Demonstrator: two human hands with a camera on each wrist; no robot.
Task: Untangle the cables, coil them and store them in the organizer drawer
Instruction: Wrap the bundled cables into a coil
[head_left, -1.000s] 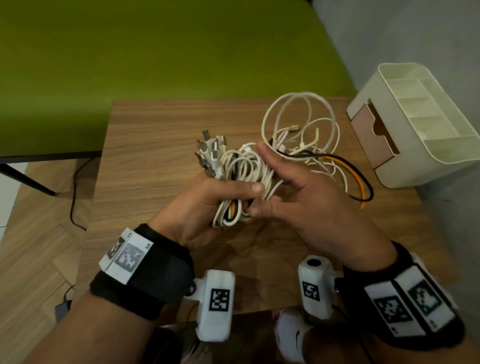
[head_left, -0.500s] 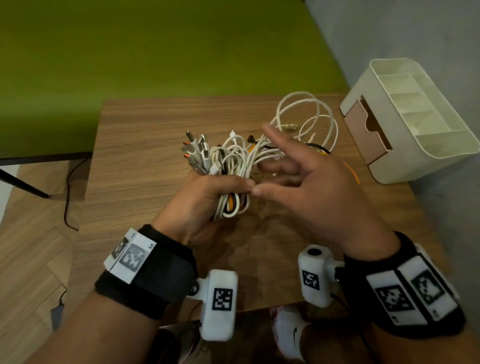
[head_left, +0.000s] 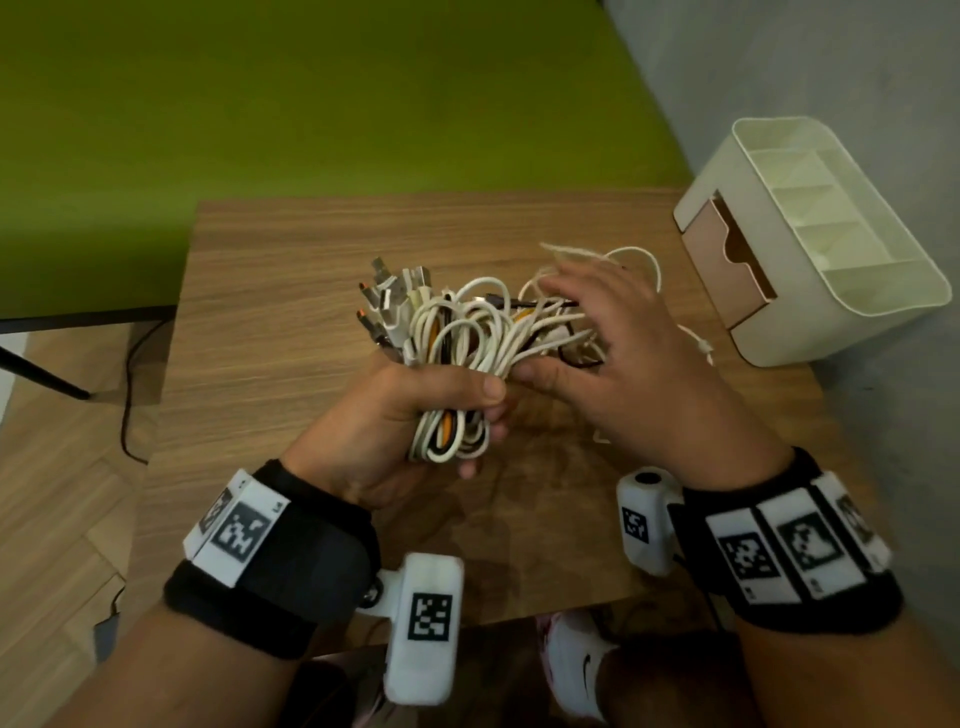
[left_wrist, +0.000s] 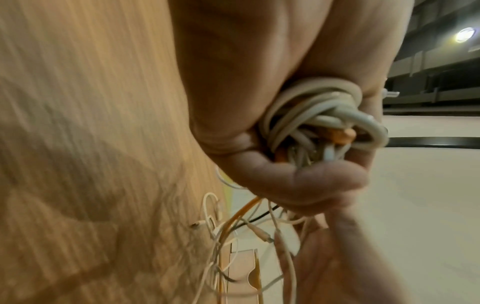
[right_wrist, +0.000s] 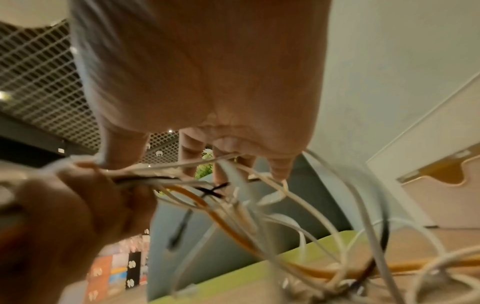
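Observation:
A tangled bundle of white, orange and black cables (head_left: 467, 332) is held above the wooden table (head_left: 270, 322). My left hand (head_left: 410, 410) grips its lower part in a fist, and several plugs (head_left: 389, 296) stick up at the left. The left wrist view shows the looped ends (left_wrist: 314, 115) poking out of that fist. My right hand (head_left: 623, 358) lies over the loose loops on the right with spread, nearly straight fingers and its thumb beside the left thumb. From the right wrist, the fingers (right_wrist: 280, 166) reach in among loose strands (right_wrist: 259, 207).
A cream organizer (head_left: 841, 270) stands at the table's right edge against the grey wall, its beige drawer (head_left: 727, 270) facing me. A green surface (head_left: 311, 104) lies beyond the table's far edge. Wood floor with a dark cord (head_left: 124, 395) lies to the left.
My right hand has moved forward from the fist and now lies over the loose loops, which have drawn in towards the bundle. The left hand keeps its grip.

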